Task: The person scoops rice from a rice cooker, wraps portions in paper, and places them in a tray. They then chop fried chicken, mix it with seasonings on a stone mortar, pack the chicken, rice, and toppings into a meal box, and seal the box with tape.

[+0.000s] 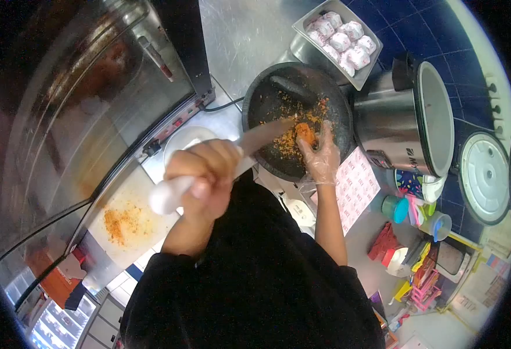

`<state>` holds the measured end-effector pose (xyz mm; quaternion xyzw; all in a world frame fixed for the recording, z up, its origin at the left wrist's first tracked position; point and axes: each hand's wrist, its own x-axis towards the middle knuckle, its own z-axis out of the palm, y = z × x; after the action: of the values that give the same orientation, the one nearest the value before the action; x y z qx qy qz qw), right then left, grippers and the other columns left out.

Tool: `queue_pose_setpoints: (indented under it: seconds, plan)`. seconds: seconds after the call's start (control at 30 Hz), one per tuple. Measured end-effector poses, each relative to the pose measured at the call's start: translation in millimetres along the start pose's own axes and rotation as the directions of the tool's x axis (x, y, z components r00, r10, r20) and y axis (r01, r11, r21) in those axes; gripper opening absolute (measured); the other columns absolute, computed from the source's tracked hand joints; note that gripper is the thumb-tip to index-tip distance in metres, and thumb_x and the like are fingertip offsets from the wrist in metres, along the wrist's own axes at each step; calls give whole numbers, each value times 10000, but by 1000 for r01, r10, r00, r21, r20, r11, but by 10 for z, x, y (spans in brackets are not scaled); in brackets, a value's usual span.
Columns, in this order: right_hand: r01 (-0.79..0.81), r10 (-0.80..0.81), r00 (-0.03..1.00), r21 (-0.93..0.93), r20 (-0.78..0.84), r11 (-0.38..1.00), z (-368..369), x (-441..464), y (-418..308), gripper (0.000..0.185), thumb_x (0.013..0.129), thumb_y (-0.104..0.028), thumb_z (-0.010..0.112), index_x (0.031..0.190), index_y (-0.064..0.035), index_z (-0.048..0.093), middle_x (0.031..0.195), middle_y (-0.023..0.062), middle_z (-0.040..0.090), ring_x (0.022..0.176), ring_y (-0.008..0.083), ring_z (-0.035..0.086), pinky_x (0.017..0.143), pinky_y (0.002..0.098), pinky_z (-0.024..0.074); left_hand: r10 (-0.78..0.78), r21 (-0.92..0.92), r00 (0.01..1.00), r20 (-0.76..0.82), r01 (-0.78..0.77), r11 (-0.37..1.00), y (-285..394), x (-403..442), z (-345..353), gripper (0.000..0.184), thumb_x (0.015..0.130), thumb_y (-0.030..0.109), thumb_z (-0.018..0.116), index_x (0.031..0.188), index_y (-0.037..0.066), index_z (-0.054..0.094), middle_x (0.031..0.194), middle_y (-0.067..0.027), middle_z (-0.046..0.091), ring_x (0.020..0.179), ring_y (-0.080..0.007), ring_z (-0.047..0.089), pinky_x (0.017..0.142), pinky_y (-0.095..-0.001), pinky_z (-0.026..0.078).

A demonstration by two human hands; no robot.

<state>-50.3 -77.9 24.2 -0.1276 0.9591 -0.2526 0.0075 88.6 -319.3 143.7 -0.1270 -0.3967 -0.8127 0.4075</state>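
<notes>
My left hand [203, 174] is closed around the white handle of a knife [264, 134]. The blade reaches over a large dark stone mortar [260, 99], its tip close to the fingers of my right hand [323, 154]. That hand wears a clear plastic glove and is curled around a clump of orange crumbly food [305, 134] inside the mortar. Loose orange crumbs are scattered over the mortar's inner surface. A stone pestle [292, 88] rests along the far inside wall.
Left of me are a glass-fronted oven [122, 116] and a white board [145, 227] with orange crumbs. A metal tray [316, 43] of wrapped pieces stands at the far right, near a large rice cooker [386, 116]. Printed paper [357, 189] lies beside my right forearm.
</notes>
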Motion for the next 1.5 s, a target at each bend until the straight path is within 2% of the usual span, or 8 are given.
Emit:
queue_pose_setpoints:
  seconds: [0.23, 0.97, 1.07, 1.13, 1.2, 1.27, 1.43, 1.5]
  plan:
    - [220, -231, 973, -241, -19, 945, 0, 76, 4, 783, 830, -527, 751, 1385, -6, 567, 1390, 243, 586, 1244, 401, 590, 1017, 477, 488, 92, 82, 977, -192, -77, 994, 194, -41, -272, 264, 991, 249, 534, 825, 84, 412, 646, -55, 427, 577, -161, 399, 587, -347, 348]
    - [83, -86, 996, -361, 8, 929, -46, 59, -40, 537, 870, -551, 698, 1160, -103, 754, 1456, 216, 536, 1236, 448, 568, 1018, 500, 493, 48, 61, 939, -341, -28, 998, 119, -196, -378, 256, 992, 313, 508, 850, 118, 423, 720, -40, 440, 660, -168, 429, 679, -348, 381]
    - [242, -243, 932, -39, -269, 970, -543, -46, -285, 518, 917, -543, 655, 1123, -80, 759, 1353, 211, 619, 1192, 423, 609, 1004, 487, 498, -1, -18, 786, -619, -14, 1000, -194, -311, -638, 297, 1004, 378, 545, 885, 111, 498, 858, -73, 510, 872, -211, 477, 832, -379, 376]
    - [-350, 363, 889, -94, 280, 932, -775, -86, -281, 471, 949, -492, 626, 1105, -69, 766, 1188, 210, 708, 1107, 383, 668, 986, 457, 502, -77, 15, 666, -742, 132, 991, -373, -428, -702, 379, 1036, 466, 523, 969, 95, 566, 971, -72, 557, 956, -211, 502, 883, -391, 397]
    - [-175, 181, 977, -55, 113, 983, -443, -164, 226, 455, 965, -480, 595, 1069, -73, 771, 1098, 210, 724, 1049, 378, 686, 960, 459, 508, -101, 51, 650, -753, 211, 976, -500, -556, -814, 399, 1053, 474, 497, 1031, 87, 587, 1001, -70, 566, 977, -199, 503, 902, -401, 414]
    - [-71, 66, 995, -71, -74, 995, -364, -238, 76, 440, 993, -449, 536, 972, -74, 765, 994, 239, 722, 951, 398, 699, 891, 502, 515, -355, -114, 409, -841, 508, 854, -475, -696, -847, 536, 1053, 573, 456, 1129, 64, 605, 1008, -68, 599, 922, -175, 541, 861, -363, 451]
    - [23, 1, 993, -211, 117, 977, 64, 13, 336, 369, 1004, -341, 551, 1007, -16, 726, 979, 249, 714, 922, 400, 692, 819, 483, 505, -512, -224, 440, -738, 556, 801, -420, -997, -859, 587, 1047, 594, 455, 1193, 44, 599, 988, -81, 642, 771, -144, 578, 743, -305, 504]
    - [-194, 187, 977, 66, 100, 979, 111, 87, 253, 352, 1005, -319, 552, 995, -5, 712, 897, 236, 706, 840, 345, 687, 780, 438, 503, -508, -242, 432, -745, 535, 810, -393, -1030, -850, 573, 1046, 582, 471, 1201, 45, 597, 977, -86, 653, 737, -139, 592, 707, -292, 521]
